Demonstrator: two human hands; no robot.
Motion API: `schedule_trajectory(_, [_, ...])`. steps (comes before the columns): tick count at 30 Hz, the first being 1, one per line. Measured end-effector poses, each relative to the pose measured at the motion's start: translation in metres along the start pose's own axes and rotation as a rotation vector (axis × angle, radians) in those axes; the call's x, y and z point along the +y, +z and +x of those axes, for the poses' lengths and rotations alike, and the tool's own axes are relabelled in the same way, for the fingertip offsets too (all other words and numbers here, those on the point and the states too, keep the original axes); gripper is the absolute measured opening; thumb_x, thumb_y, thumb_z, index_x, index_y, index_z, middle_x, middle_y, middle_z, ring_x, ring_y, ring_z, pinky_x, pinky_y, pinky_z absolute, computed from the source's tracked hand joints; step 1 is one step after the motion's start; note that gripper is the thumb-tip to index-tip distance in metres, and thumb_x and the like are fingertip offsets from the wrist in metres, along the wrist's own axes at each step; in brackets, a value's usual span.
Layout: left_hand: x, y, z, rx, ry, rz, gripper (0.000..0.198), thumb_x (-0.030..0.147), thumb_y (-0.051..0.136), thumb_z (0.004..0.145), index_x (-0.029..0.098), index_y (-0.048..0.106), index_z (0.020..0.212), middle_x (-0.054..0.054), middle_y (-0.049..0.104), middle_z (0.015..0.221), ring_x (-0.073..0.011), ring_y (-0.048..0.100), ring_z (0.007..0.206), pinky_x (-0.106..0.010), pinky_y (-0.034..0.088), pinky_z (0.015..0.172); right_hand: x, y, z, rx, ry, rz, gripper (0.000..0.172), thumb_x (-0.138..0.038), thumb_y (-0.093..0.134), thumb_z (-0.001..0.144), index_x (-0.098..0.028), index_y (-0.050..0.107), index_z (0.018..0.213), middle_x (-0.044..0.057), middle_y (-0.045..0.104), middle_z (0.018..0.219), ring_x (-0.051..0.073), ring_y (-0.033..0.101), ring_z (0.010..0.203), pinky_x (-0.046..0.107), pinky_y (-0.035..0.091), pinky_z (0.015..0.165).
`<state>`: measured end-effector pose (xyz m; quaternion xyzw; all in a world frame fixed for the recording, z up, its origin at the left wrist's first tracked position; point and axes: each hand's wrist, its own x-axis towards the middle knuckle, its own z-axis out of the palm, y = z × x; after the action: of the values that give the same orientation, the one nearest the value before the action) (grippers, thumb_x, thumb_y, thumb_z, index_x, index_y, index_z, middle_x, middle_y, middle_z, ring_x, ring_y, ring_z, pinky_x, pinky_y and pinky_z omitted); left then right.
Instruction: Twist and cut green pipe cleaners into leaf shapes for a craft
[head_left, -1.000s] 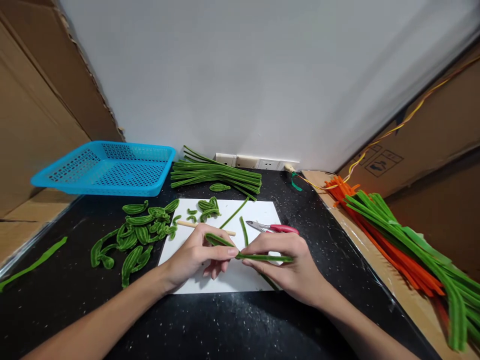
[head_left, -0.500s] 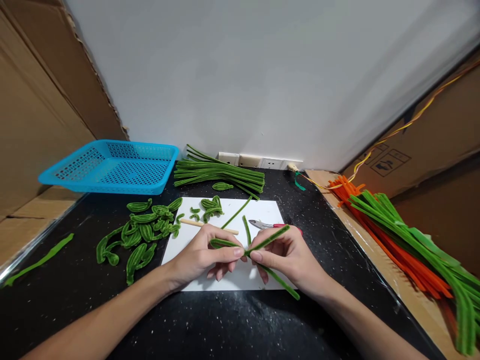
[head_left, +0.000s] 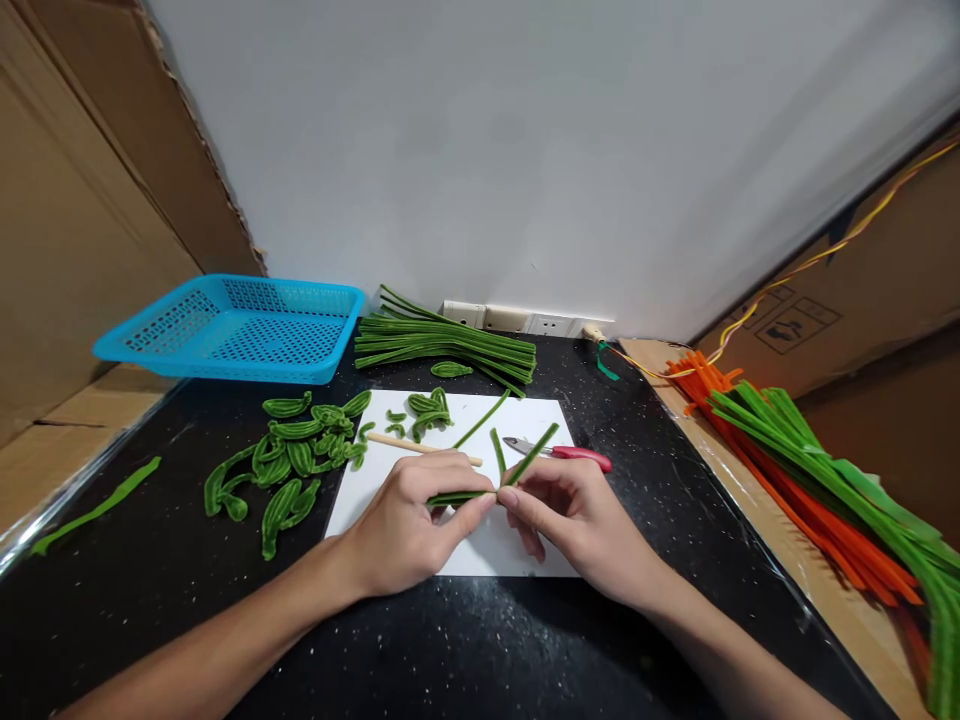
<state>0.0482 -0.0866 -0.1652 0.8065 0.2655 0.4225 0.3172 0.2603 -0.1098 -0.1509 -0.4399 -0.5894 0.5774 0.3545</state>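
Over a white sheet (head_left: 352,500), my left hand (head_left: 424,510) pinches a green fuzzy stem (head_left: 456,497) between thumb and fingers. Fingertip to fingertip with it, my right hand (head_left: 574,510) pinches the same piece near its middle, and one end (head_left: 536,450) slants up to the right. Fingers hide the joint. Behind the hands lie a wooden stick (head_left: 420,445), pliers with red handles (head_left: 581,457) and loose green stems (head_left: 481,420). Small green leaf shapes (head_left: 429,408) rest on the sheet, with a larger pile of them (head_left: 300,455) to its left.
A blue basket (head_left: 225,365) stands at the back left. Beside it lies a bundle of green stems (head_left: 442,340), below wall sockets (head_left: 506,319). Orange stems (head_left: 810,525) and brighter green ones (head_left: 847,490) lie on cardboard at the right. A green strip (head_left: 101,507) is far left.
My left hand has turned, its fingers now lying over the stem. The stem end that hung down below my right hand no longer shows, and the upper end points more steeply. The view shifted slightly.
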Motion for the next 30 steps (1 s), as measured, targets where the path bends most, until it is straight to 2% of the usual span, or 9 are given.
schedule_trajectory(4, [-0.003,-0.004,-0.003,0.004,0.449,0.371,0.016,0.005,0.058,0.095,0.010,0.073,0.098,-0.006,0.067,0.070,-0.0167,0.056,0.066,-0.030,0.045,0.057,0.007,0.008,0.002,-0.100,0.166,0.365,0.044,-0.050,0.082,0.085,-0.015,0.062,0.068,-0.002,0.059,0.050,0.008,0.049,0.035,0.019,0.041,0.036])
schedule_trajectory(6, [-0.001,-0.006,-0.003,-0.012,0.564,0.470,0.018,0.003,0.057,0.093,0.008,0.073,0.102,-0.006,0.067,0.069,-0.0176,0.056,0.065,-0.030,0.044,0.056,0.009,0.010,0.003,-0.151,0.269,0.499,0.047,-0.054,0.081,0.084,-0.016,0.060,0.066,-0.004,0.055,0.045,0.008,0.042,0.029,0.019,0.038,0.031])
schedule_trajectory(8, [0.002,-0.005,-0.003,0.015,0.477,0.390,0.016,0.004,0.059,0.093,0.009,0.074,0.098,-0.006,0.068,0.070,-0.0169,0.056,0.064,-0.030,0.044,0.056,0.010,0.010,0.003,-0.162,0.276,0.499,0.047,-0.055,0.079,0.086,-0.016,0.060,0.067,-0.004,0.056,0.047,0.008,0.041,0.029,0.020,0.038,0.030])
schedule_trajectory(10, [0.006,-0.003,-0.001,0.053,0.230,0.185,0.015,0.007,0.061,0.094,0.011,0.075,0.090,-0.006,0.070,0.072,-0.0152,0.058,0.064,-0.028,0.046,0.059,0.008,0.006,0.002,-0.111,0.152,0.297,0.046,-0.053,0.070,0.095,-0.016,0.063,0.069,-0.003,0.059,0.049,0.010,0.049,0.032,0.021,0.042,0.033])
schedule_trajectory(13, [0.008,0.000,0.001,0.082,-0.126,-0.096,0.015,0.015,0.066,0.095,0.013,0.078,0.086,-0.005,0.075,0.078,-0.0149,0.066,0.069,-0.026,0.051,0.066,0.006,-0.004,0.001,0.140,-0.321,-0.315,0.032,-0.033,0.059,0.104,-0.015,0.072,0.081,0.005,0.071,0.065,0.014,0.068,0.053,0.023,0.053,0.050])
schedule_trajectory(15, [0.006,0.000,0.001,0.077,-0.245,-0.193,0.015,0.020,0.068,0.095,0.015,0.080,0.088,-0.006,0.078,0.083,-0.0167,0.070,0.076,-0.027,0.053,0.071,0.005,-0.011,0.000,0.265,-0.714,-0.705,0.016,-0.017,0.060,0.102,-0.015,0.075,0.098,0.010,0.078,0.086,0.018,0.074,0.075,0.026,0.059,0.066])
schedule_trajectory(18, [0.001,-0.001,-0.001,0.057,-0.309,-0.218,0.015,0.025,0.070,0.094,0.016,0.082,0.090,-0.006,0.080,0.090,-0.0198,0.072,0.086,-0.029,0.054,0.079,0.007,-0.017,-0.001,0.217,-1.026,-0.984,0.021,-0.008,0.056,0.102,-0.012,0.073,0.114,0.014,0.078,0.102,0.019,0.074,0.088,0.029,0.059,0.075])
schedule_trajectory(27, [0.005,0.001,-0.001,-0.001,-0.272,-0.204,0.015,0.026,0.071,0.094,0.017,0.082,0.087,-0.005,0.080,0.088,-0.0192,0.071,0.086,-0.029,0.053,0.081,0.008,-0.012,-0.001,0.202,-1.110,-1.105,0.020,-0.006,0.053,0.102,-0.008,0.072,0.109,0.014,0.075,0.090,0.019,0.067,0.072,0.029,0.053,0.063])
schedule_trajectory(30, [0.010,0.002,0.000,0.043,-0.123,-0.097,0.015,0.019,0.066,0.097,0.015,0.078,0.088,-0.006,0.077,0.083,-0.0172,0.068,0.079,-0.028,0.053,0.074,0.006,0.000,-0.004,0.248,-0.860,-0.772,0.019,-0.012,0.057,0.101,-0.013,0.075,0.096,0.009,0.073,0.083,0.016,0.064,0.069,0.026,0.051,0.061])
